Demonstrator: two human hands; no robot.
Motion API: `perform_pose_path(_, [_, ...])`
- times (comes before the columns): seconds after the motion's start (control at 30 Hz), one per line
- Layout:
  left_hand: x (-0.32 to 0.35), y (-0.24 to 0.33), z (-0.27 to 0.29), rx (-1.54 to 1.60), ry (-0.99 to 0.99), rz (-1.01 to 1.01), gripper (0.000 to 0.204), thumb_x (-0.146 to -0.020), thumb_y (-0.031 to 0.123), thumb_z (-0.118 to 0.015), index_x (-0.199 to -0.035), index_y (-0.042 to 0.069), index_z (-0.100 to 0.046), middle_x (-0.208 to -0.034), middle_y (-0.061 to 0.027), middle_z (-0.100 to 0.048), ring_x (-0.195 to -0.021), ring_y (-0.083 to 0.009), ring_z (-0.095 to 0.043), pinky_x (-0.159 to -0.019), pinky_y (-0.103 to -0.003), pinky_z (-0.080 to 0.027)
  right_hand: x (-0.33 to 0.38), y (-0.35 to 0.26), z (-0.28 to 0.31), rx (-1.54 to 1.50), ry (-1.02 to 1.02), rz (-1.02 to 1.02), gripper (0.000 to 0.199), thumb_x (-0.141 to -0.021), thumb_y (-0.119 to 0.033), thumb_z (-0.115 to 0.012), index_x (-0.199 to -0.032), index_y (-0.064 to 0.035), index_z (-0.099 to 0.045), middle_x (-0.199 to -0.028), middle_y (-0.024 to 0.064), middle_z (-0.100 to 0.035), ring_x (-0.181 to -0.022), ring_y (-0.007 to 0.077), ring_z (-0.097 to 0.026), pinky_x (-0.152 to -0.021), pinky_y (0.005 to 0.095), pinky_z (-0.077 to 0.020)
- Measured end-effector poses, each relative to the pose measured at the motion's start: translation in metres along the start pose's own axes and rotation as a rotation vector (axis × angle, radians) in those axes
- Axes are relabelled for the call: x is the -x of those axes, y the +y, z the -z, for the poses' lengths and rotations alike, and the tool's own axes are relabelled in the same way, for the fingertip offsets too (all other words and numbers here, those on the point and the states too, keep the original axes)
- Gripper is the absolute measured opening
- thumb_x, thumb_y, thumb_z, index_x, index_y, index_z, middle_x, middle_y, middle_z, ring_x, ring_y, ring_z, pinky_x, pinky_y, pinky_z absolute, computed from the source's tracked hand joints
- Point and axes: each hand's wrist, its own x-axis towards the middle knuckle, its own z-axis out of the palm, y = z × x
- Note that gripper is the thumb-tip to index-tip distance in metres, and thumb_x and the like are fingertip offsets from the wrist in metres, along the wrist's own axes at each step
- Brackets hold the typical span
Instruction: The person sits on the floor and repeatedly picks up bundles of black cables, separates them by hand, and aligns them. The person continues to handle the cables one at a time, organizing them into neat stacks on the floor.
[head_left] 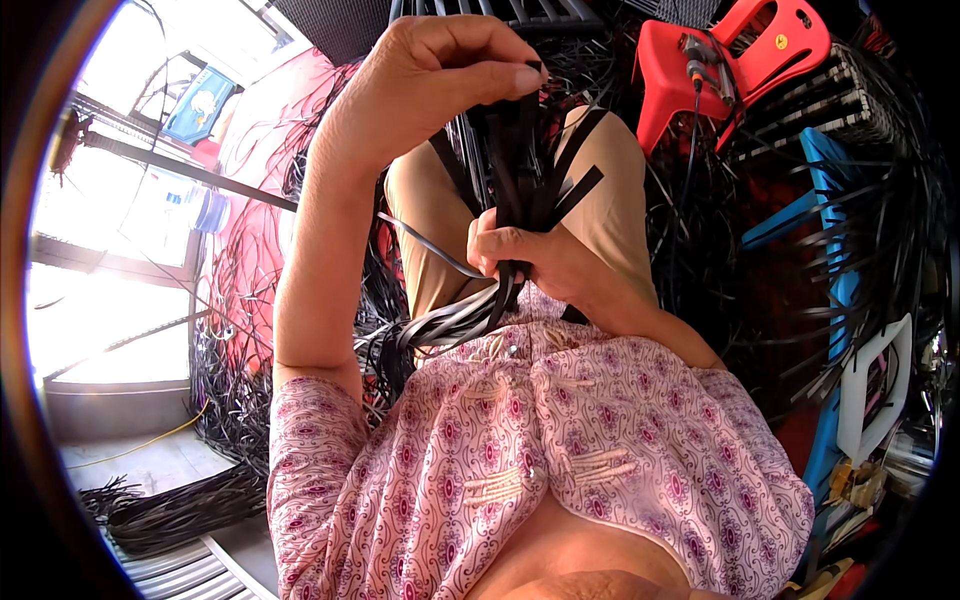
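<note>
A thick bundle of flat black strips [517, 180] stands up between my knees, its ends fanning out at the top. My right hand [525, 253] is wrapped around the lower part of the bundle, close to my lap. Raised above it, my left hand [470, 65] pinches the upper end of a black strip between thumb and fingertips. From below my right hand, grey and black strips [450, 320] trail left across my lap. One loose strip end sticks out to the right of the bundle.
At the upper right stands a small red plastic chair [672, 85] with a corded power tool [697, 62] on it. Blue plastic furniture [835, 235] and a white frame [877, 390] lie at right. Heaps of black strips cover the floor; another bundle [180, 515] lies lower left.
</note>
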Motion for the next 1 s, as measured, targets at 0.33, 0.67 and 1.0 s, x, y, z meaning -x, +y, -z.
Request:
perform_pose_path(0.33, [0.011,-0.002,0.009,0.129,-0.142,0.081,0.014,-0.079,-0.001,-0.069,-0.091,0.001,-0.063,-0.079,-0.0012,-0.063,-0.072,-0.0074,-0.061,-0.065,-0.02,-0.05,0.001,0.006,-0.002,0.032,0.033,-0.035,0.03,-0.087,-0.034,-0.065,-0.074,-0.0081,-0.058,-0.07,0.0018,-0.055,-0.065,0.0082,-0.047,-0.057,0.0237,-0.0334])
perform_pose_path(0.67, [0.026,-0.01,0.007,-0.053,0.217,0.109,0.009,-0.079,0.005,-0.07,-0.084,0.003,-0.063,-0.075,-0.0017,-0.063,-0.068,-0.0079,-0.058,-0.06,-0.022,-0.044,-0.004,0.012,0.004,-0.224,-0.075,0.158,0.038,-0.09,-0.029,-0.06,-0.117,-0.0018,-0.059,-0.064,0.0032,-0.05,-0.055,0.0102,-0.043,-0.053,0.0242,-0.0367])
perform_pose_path(1.0, [0.069,-0.008,0.01,0.242,0.253,0.02,0.013,-0.066,0.006,-0.064,-0.079,0.003,-0.061,-0.075,-0.0062,-0.062,-0.061,-0.0091,-0.05,-0.057,-0.022,-0.04,-0.01,0.022,0.015,-0.396,-0.091,0.254,0.033,-0.099,-0.031,-0.049,-0.125,-0.0136,-0.058,-0.074,0.0031,-0.051,-0.062,0.0121,-0.044,-0.057,0.0261,-0.0354])
